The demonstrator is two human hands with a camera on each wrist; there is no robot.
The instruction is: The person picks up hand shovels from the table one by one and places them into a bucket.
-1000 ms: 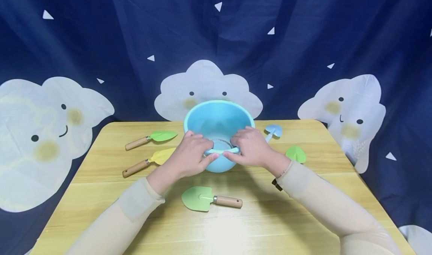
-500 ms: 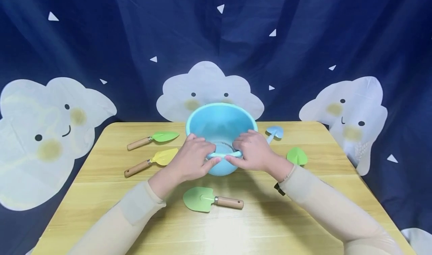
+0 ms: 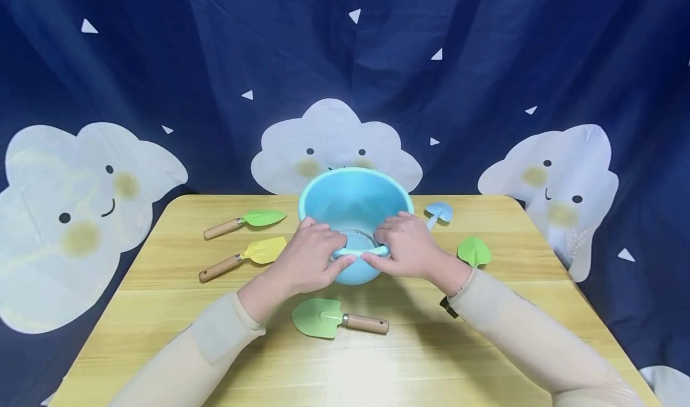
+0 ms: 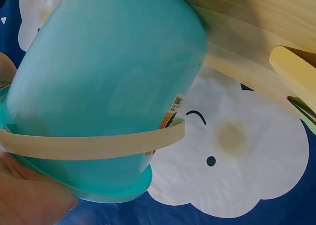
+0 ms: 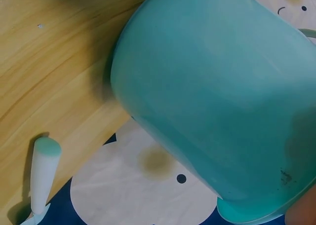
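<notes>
Both hands hold a light blue bucket (image 3: 356,194) by its near rim, above the middle of the table, its mouth turned up toward the head camera. My left hand (image 3: 309,257) grips the rim's left part, fingers curled over inside and thumb outside. On the right part, my right hand (image 3: 409,245) grips the same way, the thumbs close together. In the left wrist view the bucket's cream handle (image 4: 94,146) crosses its wall, near a small label (image 4: 175,106). Only the edge of my right hand (image 5: 302,210) shows in the right wrist view.
At left on the wooden table (image 3: 162,335) lie a green trowel (image 3: 264,217) and a yellow trowel (image 3: 264,250). A pale green trowel (image 3: 318,318) lies in front. Rightward are a small blue shovel (image 3: 440,210) and a green one (image 3: 474,251), partly behind the right arm. A cloud-print curtain (image 3: 215,54) hangs behind.
The bucket and both hands have come slightly lower and nearer in the head view, still with the same grip. The trowels and shovels lie as before; the whole view has shifted a little.
</notes>
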